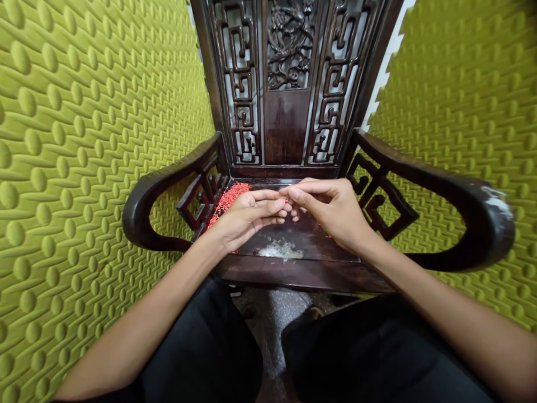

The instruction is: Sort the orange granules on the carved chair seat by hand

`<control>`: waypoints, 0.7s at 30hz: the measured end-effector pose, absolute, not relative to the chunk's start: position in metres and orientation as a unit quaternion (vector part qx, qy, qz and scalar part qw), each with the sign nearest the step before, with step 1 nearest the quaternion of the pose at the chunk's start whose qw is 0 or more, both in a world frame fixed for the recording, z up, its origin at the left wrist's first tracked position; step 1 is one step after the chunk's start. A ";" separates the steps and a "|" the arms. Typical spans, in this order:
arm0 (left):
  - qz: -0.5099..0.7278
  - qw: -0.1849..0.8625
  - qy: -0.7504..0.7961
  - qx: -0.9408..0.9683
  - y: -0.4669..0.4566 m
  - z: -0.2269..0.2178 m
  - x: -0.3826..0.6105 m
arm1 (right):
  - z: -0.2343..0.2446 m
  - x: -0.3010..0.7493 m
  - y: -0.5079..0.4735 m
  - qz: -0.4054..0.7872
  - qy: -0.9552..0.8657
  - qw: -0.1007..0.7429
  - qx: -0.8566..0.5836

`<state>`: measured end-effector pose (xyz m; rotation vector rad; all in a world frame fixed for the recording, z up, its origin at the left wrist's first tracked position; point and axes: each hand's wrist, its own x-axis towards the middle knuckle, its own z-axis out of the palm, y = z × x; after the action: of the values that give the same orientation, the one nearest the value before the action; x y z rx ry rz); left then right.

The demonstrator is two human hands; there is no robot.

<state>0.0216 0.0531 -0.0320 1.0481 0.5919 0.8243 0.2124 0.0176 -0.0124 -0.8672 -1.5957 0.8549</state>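
Observation:
Both of my hands meet over the seat of a dark carved wooden chair [293,268]. My left hand [247,215] lies with its fingers curled together, tips touching my right hand [331,210], whose thumb and fingers are pinched on something too small to make out. A heap of small red grains [229,198] lies on the seat's back left corner, just behind my left hand. A small pile of whitish grains [280,250] sits on the seat in front of my hands. A few red grains show under my fingertips.
The chair has curved armrests on the left [155,190] and right [453,193] and a carved fretwork back [289,84]. Green padded, bumpy wall panels [84,140] stand on both sides. My knees in black trousers [356,358] are below the seat's front edge.

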 end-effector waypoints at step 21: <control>0.369 0.768 0.253 0.458 0.053 -0.031 0.021 | -0.013 0.215 0.018 0.351 -0.684 0.530 -0.359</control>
<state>0.0213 0.0530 -0.0313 0.9952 0.5497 0.8018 0.2146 0.0184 -0.0134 -0.8573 -1.6325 0.8384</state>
